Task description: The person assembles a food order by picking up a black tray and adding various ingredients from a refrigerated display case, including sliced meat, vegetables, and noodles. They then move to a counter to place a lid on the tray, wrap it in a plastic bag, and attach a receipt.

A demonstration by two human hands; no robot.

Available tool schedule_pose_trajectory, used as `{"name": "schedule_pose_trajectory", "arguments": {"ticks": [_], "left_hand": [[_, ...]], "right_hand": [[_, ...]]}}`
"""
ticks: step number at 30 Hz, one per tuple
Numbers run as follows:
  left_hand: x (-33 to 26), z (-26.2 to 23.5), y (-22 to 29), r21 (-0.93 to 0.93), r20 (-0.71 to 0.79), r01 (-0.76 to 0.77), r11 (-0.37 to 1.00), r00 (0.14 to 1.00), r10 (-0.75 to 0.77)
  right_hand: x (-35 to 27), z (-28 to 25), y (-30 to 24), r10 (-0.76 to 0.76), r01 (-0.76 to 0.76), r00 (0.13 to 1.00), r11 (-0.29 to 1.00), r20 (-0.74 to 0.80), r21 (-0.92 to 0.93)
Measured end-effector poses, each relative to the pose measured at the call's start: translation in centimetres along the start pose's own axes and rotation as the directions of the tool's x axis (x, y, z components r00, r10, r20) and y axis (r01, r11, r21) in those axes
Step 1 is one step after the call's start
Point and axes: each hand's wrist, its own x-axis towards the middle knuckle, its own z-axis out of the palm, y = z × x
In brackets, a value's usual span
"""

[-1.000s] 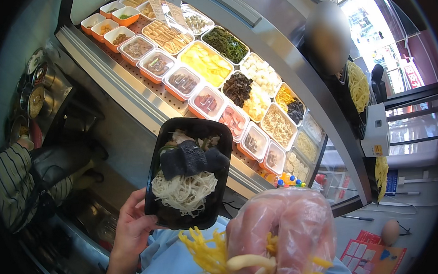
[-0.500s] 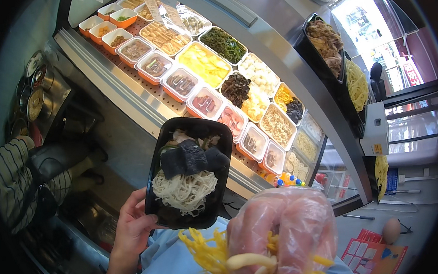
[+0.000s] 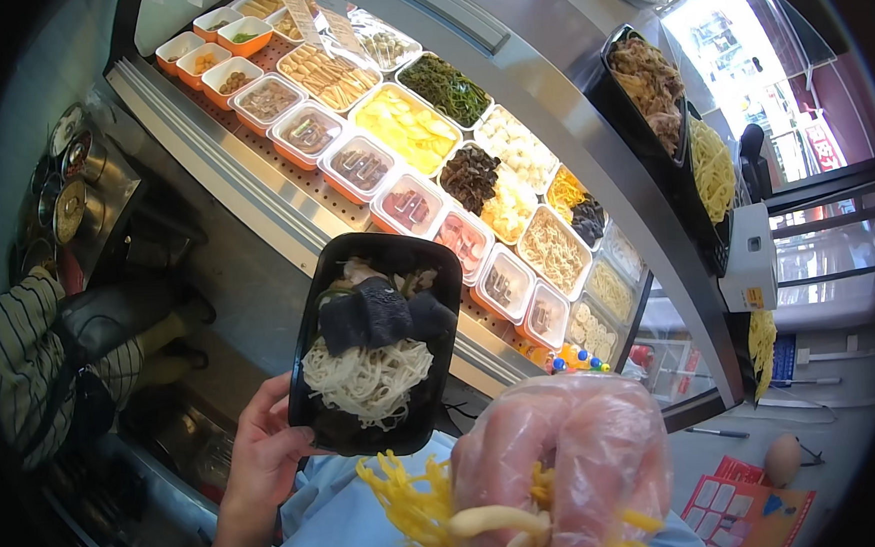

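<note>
My left hand (image 3: 267, 434) grips the lower left edge of a black food tray (image 3: 306, 327), thumb over the rim. Inside the tray lie pale thin noodle-like strands (image 3: 369, 383), dark folded strips (image 3: 380, 312) and some brownish pieces toward the far end. Close to the camera, my right hand (image 3: 569, 456), in a clear plastic glove, is closed around a bunch of yellow shredded strands (image 3: 417, 510). Some strands hang out to the left of the fingers, and a thicker pale piece (image 3: 498, 521) sticks out below them. The gloved hand is to the right of the tray, apart from it.
A display counter (image 3: 354, 213) holds rows of food tubs, among them yellow slices (image 3: 403, 125), dark greens (image 3: 446, 87) and bean sprouts (image 3: 554, 251). Black trays of meat (image 3: 646, 85) and noodles (image 3: 714, 171) stand on the ledge at right. Someone in striped clothing (image 3: 26, 349) is at left.
Hardly anything differs. Both hands keep their hold, and the tray has shifted only very slightly.
</note>
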Motion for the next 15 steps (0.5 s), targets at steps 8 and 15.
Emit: {"name": "schedule_pose_trajectory", "arguments": {"ticks": [8,15], "left_hand": [[0.1,0.5,0.4,-0.008,0.009,0.004,1.000,1.000,-0.003],[0.9,0.3,0.0,-0.056,0.009,0.018,0.998,1.000,-0.017]], "right_hand": [[-0.1,0.3,0.4,-0.060,0.055,0.992,0.997,-0.112,-0.048],[-1.9,-1.5,-0.6,0.065,-0.152,0.870,0.978,-0.489,-0.140]]}}
